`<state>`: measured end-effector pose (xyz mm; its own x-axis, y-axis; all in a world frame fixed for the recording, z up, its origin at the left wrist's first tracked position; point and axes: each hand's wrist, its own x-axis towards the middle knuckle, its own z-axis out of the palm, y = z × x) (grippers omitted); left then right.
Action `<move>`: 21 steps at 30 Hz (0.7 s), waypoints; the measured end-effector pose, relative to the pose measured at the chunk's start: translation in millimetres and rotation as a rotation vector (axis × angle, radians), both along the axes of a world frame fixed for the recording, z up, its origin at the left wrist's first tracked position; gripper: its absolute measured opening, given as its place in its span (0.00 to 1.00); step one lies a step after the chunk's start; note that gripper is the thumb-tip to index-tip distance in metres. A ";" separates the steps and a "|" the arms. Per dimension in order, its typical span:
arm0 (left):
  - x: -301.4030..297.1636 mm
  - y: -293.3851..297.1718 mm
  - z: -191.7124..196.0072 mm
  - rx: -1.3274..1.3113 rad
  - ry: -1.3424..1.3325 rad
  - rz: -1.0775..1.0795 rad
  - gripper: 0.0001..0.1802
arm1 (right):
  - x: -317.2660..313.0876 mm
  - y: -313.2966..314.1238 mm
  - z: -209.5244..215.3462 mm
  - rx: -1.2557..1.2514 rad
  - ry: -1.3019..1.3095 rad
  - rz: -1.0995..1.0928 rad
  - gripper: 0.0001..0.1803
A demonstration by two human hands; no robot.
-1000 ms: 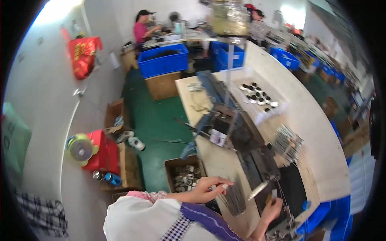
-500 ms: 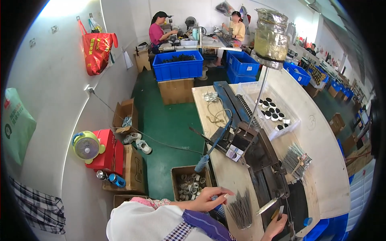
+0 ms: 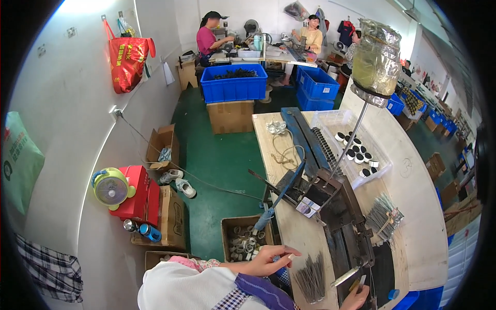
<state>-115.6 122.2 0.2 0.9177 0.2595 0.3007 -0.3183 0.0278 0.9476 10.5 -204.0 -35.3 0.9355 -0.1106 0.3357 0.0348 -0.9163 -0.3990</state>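
My left hand is over the bench's near edge, thumb and forefinger closed on a small white piece. Just right of it stands a dense bunch of thin grey metal rods. My right hand is low beside the dark metal bench machine, its fingers round a slim yellow and pale strip whose kind I cannot make out. A lever with a pale metal grip slants from the machine just above that hand. The right fingertips are partly hidden.
A second rod bundle lies right of the machine. Behind it, a clear plastic tray holds several black-topped white rolls. A foil-wrapped lamp rises on a rod. Left of the bench, a carton contains pale rings. Two people sit at the far table.
The view has shifted a little, so the bench and lamp sit farther right. My left hand has drawn slightly away from the near rods; my right hand is slightly lower beside the lever.
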 end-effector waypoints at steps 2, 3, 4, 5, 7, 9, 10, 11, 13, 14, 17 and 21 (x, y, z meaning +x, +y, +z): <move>0.1 0.4 -1.2 -0.015 0.003 -0.001 0.13 | 0.5 -1.9 -1.8 -0.005 -0.021 0.006 0.14; -0.4 -0.3 -1.7 -0.030 0.006 -0.002 0.13 | 0.6 -3.5 -2.6 -0.007 -0.020 0.006 0.14; -1.3 -1.4 -2.1 -0.031 0.006 -0.002 0.13 | 1.2 -4.6 -3.2 0.001 -0.036 0.009 0.14; -0.6 -0.5 -2.1 -0.048 0.002 -0.006 0.13 | 2.8 -3.0 -4.7 0.016 -0.056 0.012 0.14; 0.6 2.7 0.4 -0.057 -0.007 -0.009 0.13 | 1.9 -4.6 -5.9 -0.003 -0.082 0.011 0.14; -3.6 5.0 8.0 -0.078 0.010 -0.057 0.12 | 2.1 -3.5 -4.2 -0.026 -0.106 0.018 0.14; -6.7 10.4 13.4 0.002 0.077 -0.077 0.15 | 2.5 -0.7 -2.8 -0.028 -0.089 0.003 0.13; -5.2 24.5 21.2 0.006 0.076 -0.075 0.15 | -1.0 -0.1 0.1 -0.031 -0.070 -0.016 0.12; 2.2 64.7 37.5 0.357 -0.459 0.021 0.23 | -7.8 13.2 20.2 -0.037 -0.046 -0.016 0.11; 1.4 75.7 39.9 0.024 -0.271 0.067 0.32 | -9.4 17.5 26.5 -0.046 -0.023 -0.031 0.10; 37.3 146.4 100.5 -0.218 -0.511 0.255 0.40 | -0.8 -6.5 -9.6 -0.057 -0.175 0.015 0.10; 33.6 168.9 86.8 -0.380 -0.467 0.212 0.39 | -4.2 -0.1 1.5 -0.088 -0.113 -0.001 0.12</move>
